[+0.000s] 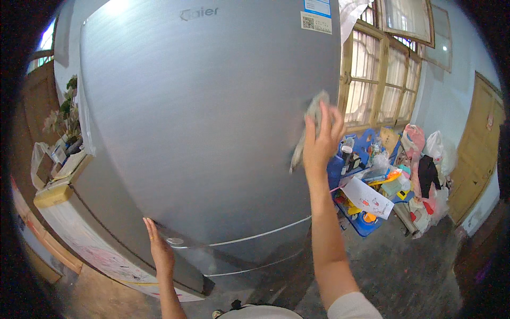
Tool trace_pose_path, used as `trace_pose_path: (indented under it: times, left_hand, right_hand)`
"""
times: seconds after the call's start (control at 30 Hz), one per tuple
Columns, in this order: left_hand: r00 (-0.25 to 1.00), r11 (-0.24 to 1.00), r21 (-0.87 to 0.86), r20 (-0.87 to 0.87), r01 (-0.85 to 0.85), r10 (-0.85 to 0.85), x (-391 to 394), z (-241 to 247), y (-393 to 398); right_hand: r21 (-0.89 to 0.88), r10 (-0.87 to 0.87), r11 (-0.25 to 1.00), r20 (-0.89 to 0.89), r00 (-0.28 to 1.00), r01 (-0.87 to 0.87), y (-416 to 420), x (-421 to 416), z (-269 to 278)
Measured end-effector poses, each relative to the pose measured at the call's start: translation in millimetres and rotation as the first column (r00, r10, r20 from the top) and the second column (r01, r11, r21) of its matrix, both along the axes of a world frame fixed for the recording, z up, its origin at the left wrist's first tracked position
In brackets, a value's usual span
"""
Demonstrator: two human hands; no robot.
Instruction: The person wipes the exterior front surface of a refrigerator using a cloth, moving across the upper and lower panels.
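A grey Haier refrigerator (207, 119) fills the middle of the view, its broad upper door facing me. My right hand (324, 135) presses a pale, crumpled cloth (297, 157) against the door close to its right edge. Part of the cloth shows above the fingers and part hangs below the palm. Lower down on the left, my left hand (160, 247) rests at the door's left edge with straight fingers and no object visible in it; the thumb is hidden. A silvery trim line (259, 234) runs across the door's lower part.
At left stands a cabinet (115, 255) with scribbled marks, carrying papers, a plastic bag and a plant (65, 119). To the right, a blue plastic table (366, 227) is heaped with clutter below wooden windows (364, 79). Bags and clothes (428, 175) pile beside a door (478, 151).
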State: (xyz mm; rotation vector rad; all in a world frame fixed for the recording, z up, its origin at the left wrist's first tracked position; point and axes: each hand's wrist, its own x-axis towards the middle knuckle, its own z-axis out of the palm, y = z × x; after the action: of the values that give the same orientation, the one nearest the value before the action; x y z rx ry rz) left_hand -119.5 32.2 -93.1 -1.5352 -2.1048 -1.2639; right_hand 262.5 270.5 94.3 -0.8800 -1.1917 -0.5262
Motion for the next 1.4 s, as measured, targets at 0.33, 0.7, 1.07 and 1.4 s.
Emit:
trace_pose_path:
  times: [0.33,0.7,1.07,1.4]
  left_hand:
    - [0.999,0.999,-0.006,-0.001,-0.047,0.047,2,-1,1]
    - [0.998,0.997,0.053,0.028,-0.049,0.048,5,-3,3]
    - [0.999,0.998,0.049,-0.016,-0.035,0.035,-2,-8,4]
    - [0.999,0.999,0.037,-0.027,-0.018,0.019,-8,-13,7]
  right_hand:
    - [-0.162,0.066,0.985,0.001,0.998,-0.065,-15,21,-188]
    - [-0.015,-0.050,0.998,0.183,0.982,0.053,26,49,38]
    - [0.172,0.069,0.980,0.175,0.982,-0.099,54,53,106]
    - [-0.165,0.033,0.986,0.037,0.999,-0.027,-1,39,-123]
